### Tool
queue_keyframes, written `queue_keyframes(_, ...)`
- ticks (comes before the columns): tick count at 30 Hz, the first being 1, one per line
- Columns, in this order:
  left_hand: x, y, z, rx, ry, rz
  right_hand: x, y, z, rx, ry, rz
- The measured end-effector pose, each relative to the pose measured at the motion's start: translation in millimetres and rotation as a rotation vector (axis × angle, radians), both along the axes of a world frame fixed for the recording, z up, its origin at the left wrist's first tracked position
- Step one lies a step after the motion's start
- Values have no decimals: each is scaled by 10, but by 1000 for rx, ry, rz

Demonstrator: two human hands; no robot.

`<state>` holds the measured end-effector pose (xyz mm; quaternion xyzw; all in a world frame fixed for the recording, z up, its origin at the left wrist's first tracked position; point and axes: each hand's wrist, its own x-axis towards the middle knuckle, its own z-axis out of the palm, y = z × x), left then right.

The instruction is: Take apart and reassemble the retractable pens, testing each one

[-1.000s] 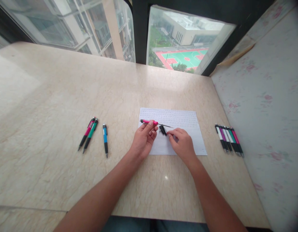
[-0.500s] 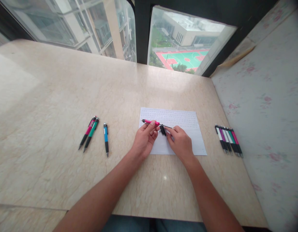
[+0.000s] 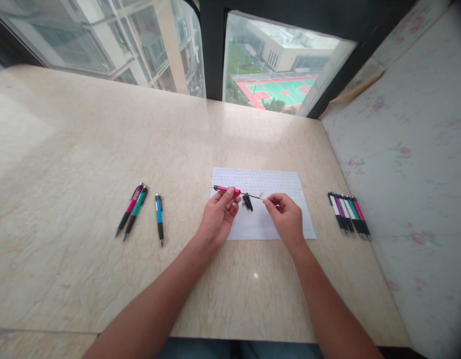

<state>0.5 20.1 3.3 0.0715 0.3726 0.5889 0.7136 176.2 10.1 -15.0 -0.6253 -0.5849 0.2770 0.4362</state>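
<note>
Plainly, the head view shows two bare hands working over a sheet of paper (image 3: 249, 230) on the table (image 3: 133, 289). The left hand (image 3: 221, 214) grips a pink pen barrel (image 3: 225, 189) between thumb and fingers, holding it almost level above the paper's left part, with its black clicker end pointing left. From the barrel's right end a thin dark refill (image 3: 251, 196) sticks out toward the right hand (image 3: 286, 217). That hand's thumb and forefinger come together at the refill's tip; the contact is too small to tell whether they pinch it or only touch it. Just below the refill, short black parts (image 3: 247, 202) lie close together on the sheet.

Rows of small writing cover the upper part of the paper, too fine to read; much of the lower part is plain white. Well to the left, a pink pen (image 3: 132, 207) and a green pen (image 3: 136, 212) lie side by side, with a blue pen (image 3: 159, 219) near them. Far right, by the flowered wall (image 3: 413, 199), lies a row of pens (image 3: 349, 214) in white, purple, green and pink, all with black grips. A pale patch marks the blue pen's upper barrel, but any lettering or brand there is illegible.
</note>
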Motion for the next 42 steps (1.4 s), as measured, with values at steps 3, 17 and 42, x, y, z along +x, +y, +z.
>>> queue_keyframes(3, -10, 11, -14, 8, 11, 9, 43, 15, -9, 50, -84, -45)
queue_keyframes(17, -8, 14, -31, 9, 46, 16, -25, 99, -96, 122, -707, 92)
queue_keyframes(42, -1, 11, -17, 6, 73, 10, 56, -33, -72, 29, -844, 131)
